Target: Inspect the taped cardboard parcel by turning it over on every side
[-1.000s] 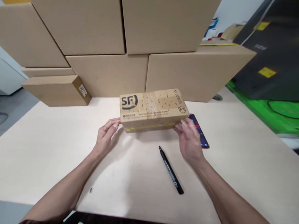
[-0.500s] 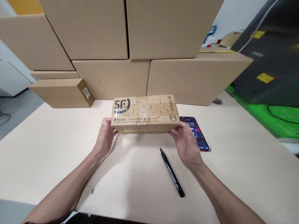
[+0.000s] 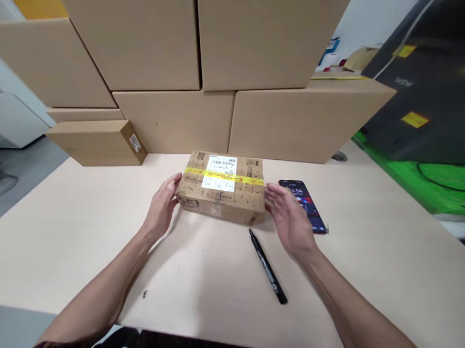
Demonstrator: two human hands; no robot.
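Observation:
A small cardboard box (image 3: 242, 200) lies with its broad face up between my two hands. That face bears a white shipping label (image 3: 219, 181) and a strip of yellow tape (image 3: 250, 180) across it. My left hand (image 3: 163, 204) is against the left end, fingers along the side. At the right end, my right hand (image 3: 288, 217) has its fingers stretched along the edge, the tips partly hidden by the box. A black marker pen (image 3: 268, 268) lies in front of the box, near my right wrist. A phone (image 3: 311, 213) with its screen lit lies behind my right hand.
Large cardboard boxes (image 3: 172, 120) stand stacked along the back of the pale table (image 3: 74, 248). A flat brown carton (image 3: 88, 143) sits at the back left. Off the right edge are a dark machine (image 3: 430, 91) and a green surface (image 3: 405, 179).
The small box has tipped from showing its printed side to lying with the label and yellow tape up. It is lower now. Both hands stay at its ends; pen and phone have not moved.

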